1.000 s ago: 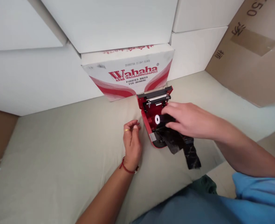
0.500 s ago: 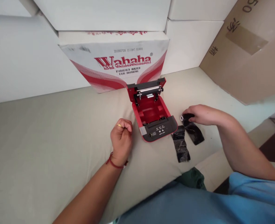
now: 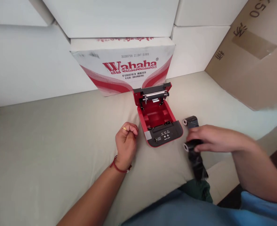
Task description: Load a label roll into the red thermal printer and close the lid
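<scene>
A small red and black label printer (image 3: 166, 136) stands on the cloth-covered surface with its lid tipped up and its red inner bay showing. My left hand (image 3: 126, 142) rests in a loose fist just left of the printer, with nothing visible in it. To the printer's right, my right hand (image 3: 205, 138) grips a roll of black ribbon (image 3: 192, 145) between thumb and fingers. A crumpled tail of this ribbon hangs toward me. Behind that hand lies a second black ribbon roll (image 3: 192, 121), partly covered by the fingers. Whether the two rolls are joined is hidden.
A white and red water carton (image 3: 133, 67) stands directly behind the printer. White boxes (image 3: 30, 62) are stacked along the back. On the right is a large brown cardboard box (image 3: 251, 72). Pale cloth (image 3: 58, 150) covers the surface, whose near edge runs by my body.
My right hand has moved toward me from the farther roll and now holds the nearer ribbon roll, its tail trailing. My left hand stays in place beside the printer; the view has shifted slightly.
</scene>
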{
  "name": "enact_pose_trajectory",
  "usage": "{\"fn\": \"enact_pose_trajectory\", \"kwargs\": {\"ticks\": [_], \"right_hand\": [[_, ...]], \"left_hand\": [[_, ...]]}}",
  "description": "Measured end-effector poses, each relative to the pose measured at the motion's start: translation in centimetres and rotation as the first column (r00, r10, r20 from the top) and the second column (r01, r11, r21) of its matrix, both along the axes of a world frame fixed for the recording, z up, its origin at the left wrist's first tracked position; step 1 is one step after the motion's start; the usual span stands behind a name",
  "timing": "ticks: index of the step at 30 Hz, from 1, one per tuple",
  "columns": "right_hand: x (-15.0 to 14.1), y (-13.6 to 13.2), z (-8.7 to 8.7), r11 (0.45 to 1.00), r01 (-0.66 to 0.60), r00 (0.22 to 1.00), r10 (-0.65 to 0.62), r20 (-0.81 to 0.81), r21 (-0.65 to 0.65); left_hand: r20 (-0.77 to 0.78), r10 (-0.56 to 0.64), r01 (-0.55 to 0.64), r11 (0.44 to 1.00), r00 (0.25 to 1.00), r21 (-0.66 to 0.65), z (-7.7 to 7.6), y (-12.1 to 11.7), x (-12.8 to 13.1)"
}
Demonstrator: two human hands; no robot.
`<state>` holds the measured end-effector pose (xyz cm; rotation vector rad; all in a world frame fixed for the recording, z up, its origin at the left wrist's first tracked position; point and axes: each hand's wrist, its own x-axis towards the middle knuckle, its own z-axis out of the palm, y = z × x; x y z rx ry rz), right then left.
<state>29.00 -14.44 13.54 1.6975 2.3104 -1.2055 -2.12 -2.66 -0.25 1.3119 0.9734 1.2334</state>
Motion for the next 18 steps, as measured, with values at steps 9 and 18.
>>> {"fn": "enact_pose_trajectory", "kwargs": {"ticks": [9, 18], "right_hand": [[-4.4, 6.2, 6.1, 0.936, 0.044, 0.997, -0.062, 0.039, 0.349], [-11.1, 11.1, 1.5, 0.910, -0.066, 0.879, -0.140, 0.455, 0.409]], "left_hand": [[-0.225, 0.307, -0.108, 0.779, 0.925, 0.618, 2.3, -2.4, -0.2], [-0.456, 0.245, 0.316, 0.451, 0.856, 0.835, 5.1, -5.6, 0.2]]}}
